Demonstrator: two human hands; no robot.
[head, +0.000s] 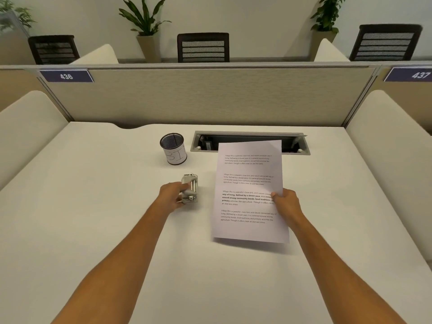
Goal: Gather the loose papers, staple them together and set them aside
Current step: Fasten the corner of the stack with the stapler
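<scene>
Left hand [170, 195]: fingers wrapped around the stapler [190, 188], which sits on the worktop [93, 183]. Right hand [286, 202]: thumb on top, fingers beneath, pinching the right edge of the papers [247, 190] (printed text facing up), lifted just above the worktop, right of the stapler. Mesh cup [173, 148]: upright, behind the stapler. Cable tray [250, 142]: behind the papers.

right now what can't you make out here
- Sheet count: papers in the right hand show only the top page, head view.
- Staple: no corner shows one clearly.
- Stapler: left hand covers its near side.
- Cup: contents hidden by mesh wall.
- Cable tray: dark, partly behind papers.
</scene>
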